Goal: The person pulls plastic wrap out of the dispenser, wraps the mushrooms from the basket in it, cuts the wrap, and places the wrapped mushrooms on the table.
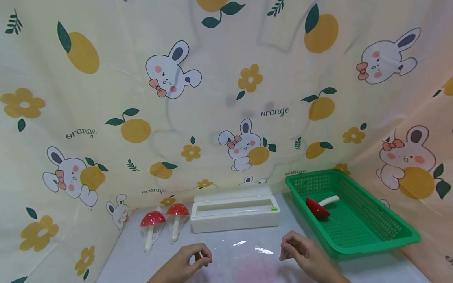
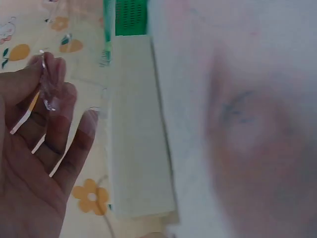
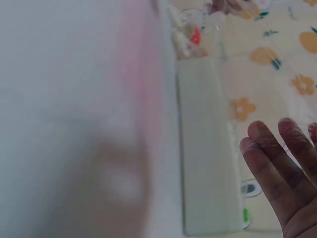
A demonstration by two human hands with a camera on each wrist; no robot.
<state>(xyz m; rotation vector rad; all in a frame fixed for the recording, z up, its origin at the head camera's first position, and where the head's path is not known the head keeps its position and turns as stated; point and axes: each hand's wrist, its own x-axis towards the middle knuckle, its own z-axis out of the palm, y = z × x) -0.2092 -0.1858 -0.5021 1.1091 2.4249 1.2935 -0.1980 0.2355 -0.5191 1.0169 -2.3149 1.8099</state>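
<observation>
A sheet of clear cling film (image 1: pixel 262 250) stretches between my two hands above the table, showing mainly by its glare. My left hand (image 1: pixel 184 262) pinches the film's left edge between thumb and fingers; the gathered edge shows in the left wrist view. On the other side, my right hand (image 1: pixel 307 255) pinches the right edge, and film lies over its fingertips in the right wrist view, where the thumb is out of sight. Just beyond the hands stands a white cling film box (image 1: pixel 235 225) with its lid up and a roll inside.
Two red-capped toy mushrooms, one (image 1: pixel 153 218) beside another (image 1: pixel 177 210), lie in clear wrap at the left. A green basket (image 1: pixel 375 250) on the right holds an unwrapped toy mushroom (image 1: pixel 318 207). Behind everything hangs a printed cloth (image 1: pixel 219 106).
</observation>
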